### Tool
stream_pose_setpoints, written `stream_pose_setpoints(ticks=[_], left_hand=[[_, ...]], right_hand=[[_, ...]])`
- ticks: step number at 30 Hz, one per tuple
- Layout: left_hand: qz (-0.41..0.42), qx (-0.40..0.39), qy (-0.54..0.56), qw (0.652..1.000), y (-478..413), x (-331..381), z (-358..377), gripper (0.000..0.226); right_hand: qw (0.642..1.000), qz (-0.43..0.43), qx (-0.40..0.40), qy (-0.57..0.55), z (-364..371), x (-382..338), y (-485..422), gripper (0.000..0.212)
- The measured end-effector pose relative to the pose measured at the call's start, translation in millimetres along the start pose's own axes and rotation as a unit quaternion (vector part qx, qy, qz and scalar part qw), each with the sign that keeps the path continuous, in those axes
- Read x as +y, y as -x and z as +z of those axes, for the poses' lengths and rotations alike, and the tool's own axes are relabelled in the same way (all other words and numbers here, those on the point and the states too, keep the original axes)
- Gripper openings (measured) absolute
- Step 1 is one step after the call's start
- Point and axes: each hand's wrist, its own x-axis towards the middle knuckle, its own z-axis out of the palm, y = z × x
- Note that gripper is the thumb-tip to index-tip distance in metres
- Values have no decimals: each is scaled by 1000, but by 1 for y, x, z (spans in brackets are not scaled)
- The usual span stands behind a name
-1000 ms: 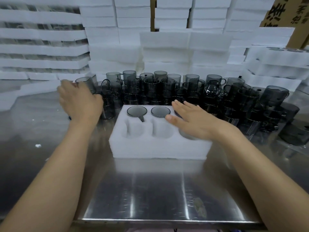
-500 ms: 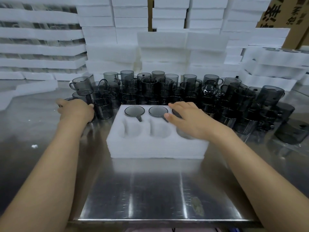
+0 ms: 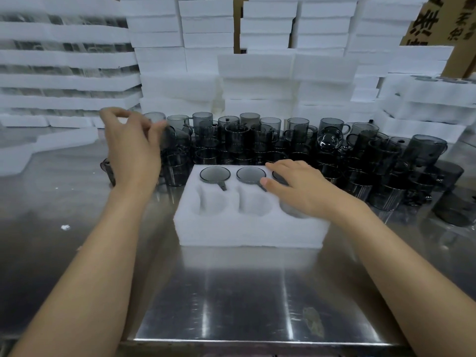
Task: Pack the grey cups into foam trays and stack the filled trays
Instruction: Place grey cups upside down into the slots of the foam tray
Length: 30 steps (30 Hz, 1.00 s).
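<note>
A white foam tray (image 3: 247, 229) lies on the steel table in front of me. Two grey cups (image 3: 215, 174) (image 3: 251, 175) sit in its back pockets. A third cup (image 3: 279, 177) peeks from under my right hand (image 3: 301, 191), which rests flat on the tray's right side with fingers nearly straight. The two front pockets on the left and in the middle hold nothing. The front right pocket is mostly hidden by the hand. My left hand (image 3: 132, 148) is raised at the left end of the loose cup pile (image 3: 257, 140), blurred, fingers loosely curved, with nothing visibly in its grasp. One cup (image 3: 107, 171) stands beside its wrist.
Stacks of white foam trays (image 3: 257, 73) wall the back and both sides. Filled trays (image 3: 427, 99) are stacked at the right. A cardboard box (image 3: 438, 19) stands at the top right. Bare steel table (image 3: 244, 305) stretches toward me.
My left hand has lifted off the low cup at the pile's left end and risen toward the back cups. My right hand has stayed on the tray, fingers straightening a little.
</note>
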Motion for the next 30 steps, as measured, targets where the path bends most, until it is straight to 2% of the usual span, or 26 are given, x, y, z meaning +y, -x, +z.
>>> stream_pose_setpoints(ticks=[2,3,5,6,8,9,11,13,15,17,20,22,24,26,30], left_hand=[[19,-59,112,992,-2,7,0,19],[18,-104,165,981,-2,11,1,16],[18,-202,267,942,1,19,3,13],[19,-240,314,919,5,23,3,11],[34,-272,363,890,11,29,6,11],[44,-276,371,885,14,32,8,9],[61,-290,396,869,18,37,9,3],[73,-314,413,852,22,39,9,8],[90,-327,398,852,25,39,11,5],[101,-298,384,868,27,41,13,10],[113,-173,342,917,24,41,14,16],[49,-87,329,939,19,36,15,30],[-42,-34,335,941,14,28,17,40],[-109,-18,339,934,9,20,20,46],[-168,-22,334,927,7,11,26,51]], right_hand=[[998,-2,52,-20,0,-1,0,58],[993,-12,106,-48,-2,-2,0,59],[963,-47,224,-140,-7,-7,2,60],[942,-70,250,-214,-11,-10,4,59],[901,-122,232,-347,-16,-20,9,55],[895,-145,216,-363,-16,-25,12,53],[913,-183,205,-303,-13,-34,14,50],[928,-210,195,-238,-7,-39,14,47],[931,-217,191,-221,-2,-41,13,36],[926,-206,205,-241,0,-41,12,20],[915,-210,212,-272,-1,-39,13,10],[909,-224,218,-274,-1,-44,15,9],[905,-225,239,-270,-1,-53,18,11],[904,-225,270,-243,0,-64,20,15],[913,-258,308,-74,11,-80,27,20]])
